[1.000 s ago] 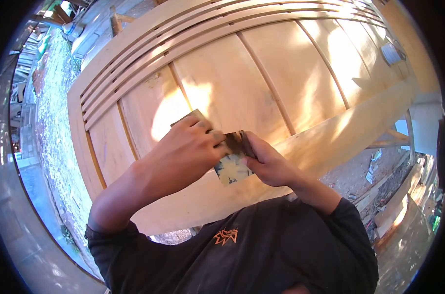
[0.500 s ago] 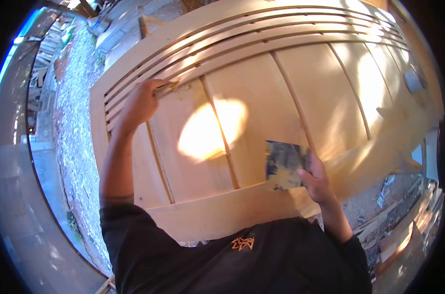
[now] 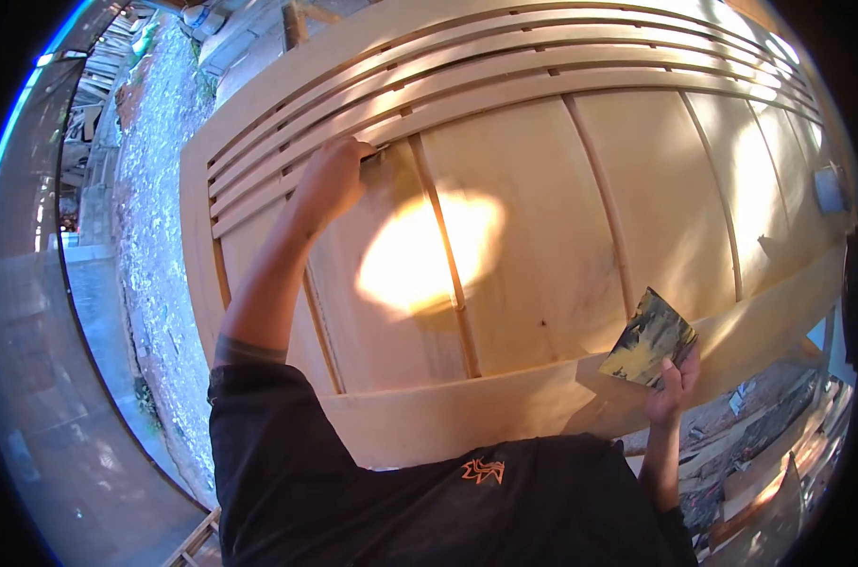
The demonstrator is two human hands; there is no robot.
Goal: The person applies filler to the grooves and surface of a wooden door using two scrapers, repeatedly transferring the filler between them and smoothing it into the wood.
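Observation:
A large wooden panel (image 3: 533, 236), with grooved boards and a row of long slats (image 3: 467, 71) along its far edge, lies before me. My left hand (image 3: 334, 184) is closed around a putty knife (image 3: 373, 154), of which only a dark thin edge shows. That edge meets the panel just below the slats, near the end of a groove. Over the panel's near rail, my right hand (image 3: 677, 383) grips a square putty board (image 3: 651, 340) smeared with yellow and dark paste. Its thumb lies on the board's face; the other fingers are mostly hidden behind it.
A pale roll or cup-like object (image 3: 830, 190) is at the panel's right end. Gravelly ground (image 3: 169, 227) runs along the left, beside a dark sheet-like surface (image 3: 32, 378). Wood scraps (image 3: 750, 472) lie below the panel at right. A bright sunlit patch crosses the boards.
My left hand has shifted right along the slats' lower edge with the putty knife. My right hand has moved right and down, and the putty board is now tilted.

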